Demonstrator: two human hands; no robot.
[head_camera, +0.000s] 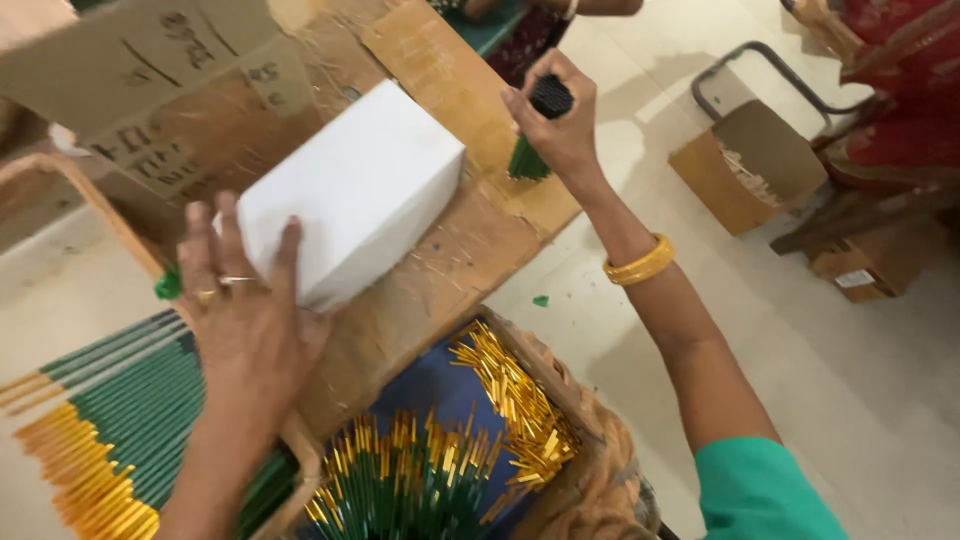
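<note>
Pencil bundle (530, 150) gripped by right hand (560, 120), mostly hidden | left hand (245, 310) flat, open on white box (350, 190)

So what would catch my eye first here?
Probably the white box in the middle of the worn wooden board, with the left hand pressed on its near end. Further back, the right hand grips a bundle of green sticks upright on the board. Below, heaps of green sticks with yellow tips fill a tray.
</note>
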